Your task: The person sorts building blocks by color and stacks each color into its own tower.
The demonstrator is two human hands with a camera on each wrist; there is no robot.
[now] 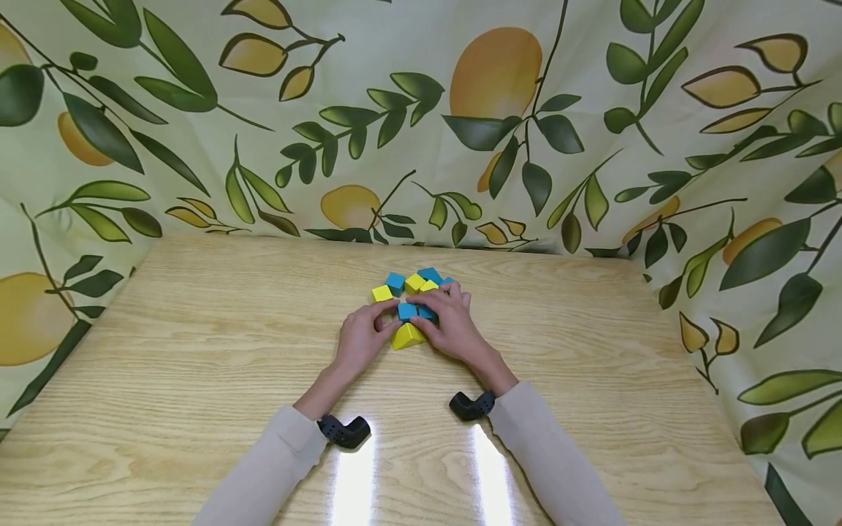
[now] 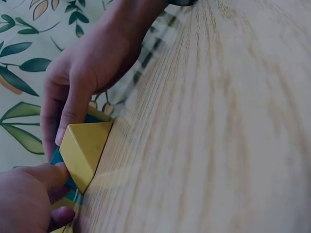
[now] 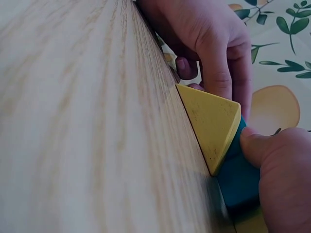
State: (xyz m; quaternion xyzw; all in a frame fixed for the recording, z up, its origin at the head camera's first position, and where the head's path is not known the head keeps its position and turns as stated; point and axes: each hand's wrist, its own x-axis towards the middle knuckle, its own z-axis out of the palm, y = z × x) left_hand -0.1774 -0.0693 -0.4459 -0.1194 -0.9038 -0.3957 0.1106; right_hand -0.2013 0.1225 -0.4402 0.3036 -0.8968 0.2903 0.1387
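Note:
Two small blue blocks [image 1: 407, 312] sit side by side between my hands, just behind a yellow triangular block [image 1: 408, 336]. My left hand [image 1: 360, 337] pinches the left blue one between thumb and index finger. From the other side my right hand [image 1: 455, 330] grips the right blue block [image 1: 427, 312], its thumb in front and index finger behind. In the right wrist view, the right thumb lies against a blue block [image 3: 238, 174] beside the yellow triangle [image 3: 211, 124]. The left wrist view shows the triangle [image 2: 85, 150] close by both hands' fingers.
Behind the hands stand more blocks: a yellow cube [image 1: 381, 294], a blue block [image 1: 395, 283], another yellow one [image 1: 414, 283] and a blue one [image 1: 430, 275]. The wooden table [image 1: 230, 329] meets a leaf-printed cloth [image 1: 395, 168] at its back and right side.

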